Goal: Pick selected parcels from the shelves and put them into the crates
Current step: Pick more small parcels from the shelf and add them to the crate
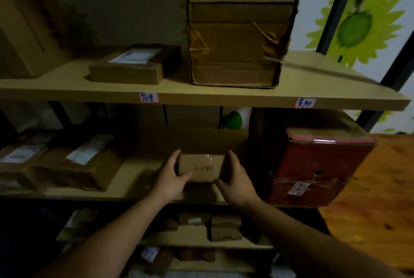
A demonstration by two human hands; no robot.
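I have a small box (199,167) between both hands, at the front of the middle shelf (136,179). My left hand (171,179) grips its left end, thumb lying across the lower front face and fingers up along the side. My right hand (237,180) grips the right end, fingers reaching up its far edge and thumb below the corner. The box faces me, with a strip of clear tape on top and a small printed mark on the front. I cannot tell whether it rests on the shelf or is just off it.

Just right of my right hand stands a red box (313,170) with a white label low on its front. To the left on the same shelf lie two flat parcels (78,165) with white labels. The top shelf (201,95) carries a big taped carton (237,42) and beside it a flat parcel (134,64); two handwritten tags (148,97) are stuck on its front edge. More small boxes (226,227) sit on the shelf below my arms.
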